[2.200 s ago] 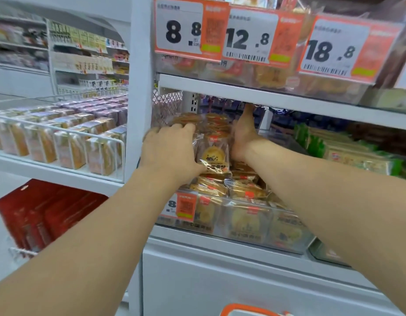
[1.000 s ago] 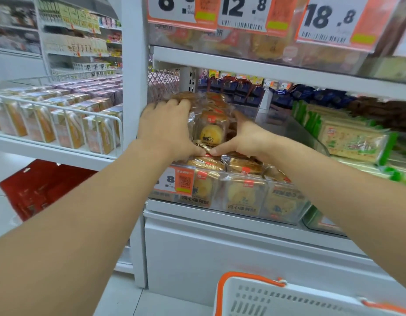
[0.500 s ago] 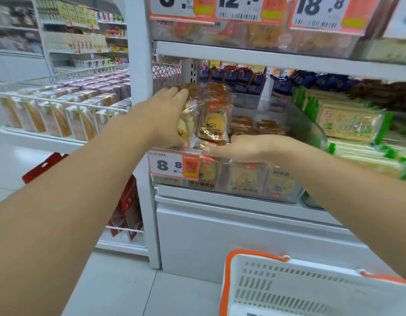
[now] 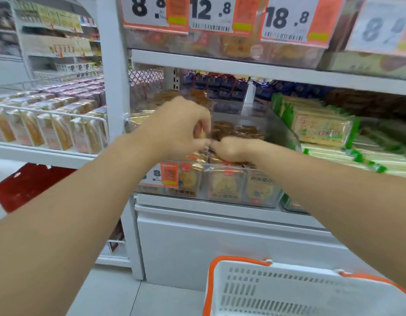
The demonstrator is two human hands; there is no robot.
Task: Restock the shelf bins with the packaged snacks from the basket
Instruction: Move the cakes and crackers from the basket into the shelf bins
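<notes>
Both hands have drawn together over the bin (image 4: 261, 197): left hand (image 4: 181, 126) and right hand (image 4: 231, 148) curl, grasp too blurred to tell.

Two hands — left hand (image 4: 179, 127), right hand (image 4: 231, 148). One basket (image 4: 288, 290). Four price tags on the upper shelf edge (image 4: 220, 65) — three snack packs line the bin front (image 4: 220, 190).
</notes>
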